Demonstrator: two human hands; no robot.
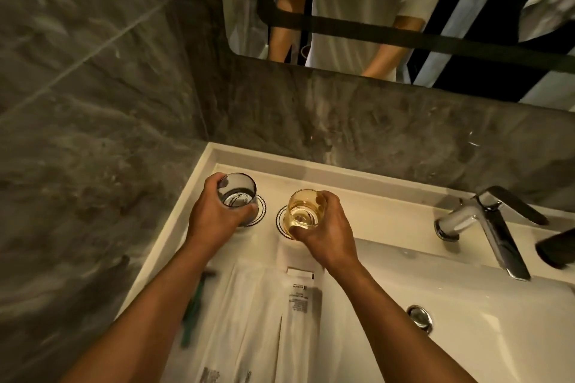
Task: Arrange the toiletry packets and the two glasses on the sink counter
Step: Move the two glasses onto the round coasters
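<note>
My left hand (214,214) grips a grey tinted glass (238,196) at the back left of the white sink counter (373,218), over a round paper coaster (262,211). My right hand (323,227) holds an amber glass (306,210) just right of it, above a second coaster (281,222). Whether the glasses touch the coasters I cannot tell. Several white toiletry packets (258,314) lie side by side on the counter between my forearms, one with printed text (300,301).
A chrome faucet (485,224) stands at the right, with the basin and its drain (420,317) below it. A dark object (557,252) lies at the right edge. A green item (193,314) lies left of the packets. Grey marble walls and a mirror rise behind.
</note>
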